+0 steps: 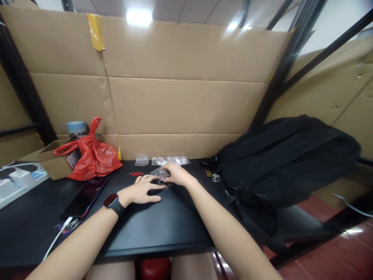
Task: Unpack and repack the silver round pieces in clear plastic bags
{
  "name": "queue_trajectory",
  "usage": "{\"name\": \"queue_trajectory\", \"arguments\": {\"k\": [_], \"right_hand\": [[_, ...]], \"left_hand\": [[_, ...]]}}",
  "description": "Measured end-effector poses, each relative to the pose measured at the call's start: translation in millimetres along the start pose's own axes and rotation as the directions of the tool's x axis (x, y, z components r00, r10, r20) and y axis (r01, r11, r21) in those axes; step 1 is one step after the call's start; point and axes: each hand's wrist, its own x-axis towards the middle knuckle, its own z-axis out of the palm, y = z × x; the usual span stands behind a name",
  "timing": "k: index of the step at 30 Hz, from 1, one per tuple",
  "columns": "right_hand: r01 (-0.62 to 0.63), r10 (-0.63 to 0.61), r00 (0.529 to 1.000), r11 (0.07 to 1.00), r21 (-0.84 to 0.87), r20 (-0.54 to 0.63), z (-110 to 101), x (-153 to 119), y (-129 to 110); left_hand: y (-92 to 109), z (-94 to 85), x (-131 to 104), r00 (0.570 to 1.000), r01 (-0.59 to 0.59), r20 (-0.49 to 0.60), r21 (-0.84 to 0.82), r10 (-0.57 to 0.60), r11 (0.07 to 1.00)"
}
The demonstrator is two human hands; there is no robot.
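Observation:
My left hand point(143, 189), with a dark smartwatch point(114, 203) on its wrist, lies on the black table with its fingers spread, the fingertips by a small clear plastic bag point(158, 173). My right hand point(175, 174) bends over the same bag from the right, fingers curled at its edge; whether they pinch anything is too small to tell. Small red strips point(136, 174) lie left of the bag. Behind it, near the cardboard wall, are a flat clear packet point(142, 161) and a longer clear packet point(170, 160) with small red and silvery contents.
A red plastic bag point(94, 157), a cardboard box point(55, 161), a phone point(84, 197), keys and a white cable stand or lie at left, beside a power strip point(21, 182). A large black backpack point(291, 159) fills the right side. Cardboard point(180, 105) closes the back.

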Motion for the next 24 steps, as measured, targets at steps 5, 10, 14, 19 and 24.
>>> {"name": "queue_trajectory", "arguments": {"k": [5, 10, 14, 19, 24], "right_hand": [[-0.149, 0.133, 0.986, 0.975, -0.165, -0.101, 15.6, 7.6, -9.3], [-0.057, 0.057, 0.998, 0.996, -0.069, 0.009, 10.7, 8.1, -4.1], [0.029, -0.033, 0.988, 0.999, 0.027, 0.154, -0.9, -0.1, 8.0], [0.011, -0.015, 0.971, 1.000, 0.019, 0.238, -3.7, -4.2, 14.6], [0.003, -0.003, 0.994, 1.000, 0.008, 0.107, 5.9, 5.0, 13.6]], "left_hand": [[1.2, -2.9, -0.3, 1.000, -0.022, -0.015, -0.008, 0.022, 1.000], [-0.2, -7.0, -1.0, 0.996, -0.005, -0.090, -0.018, 0.003, 1.000], [0.0, -8.1, -0.9, 0.981, 0.054, -0.183, -0.024, -0.057, 0.998], [-1.7, -1.1, 4.5, 0.964, 0.110, -0.245, 0.011, -0.104, 0.994], [-7.5, 7.8, 10.2, 0.928, 0.155, -0.346, 0.027, -0.137, 0.988]]}}
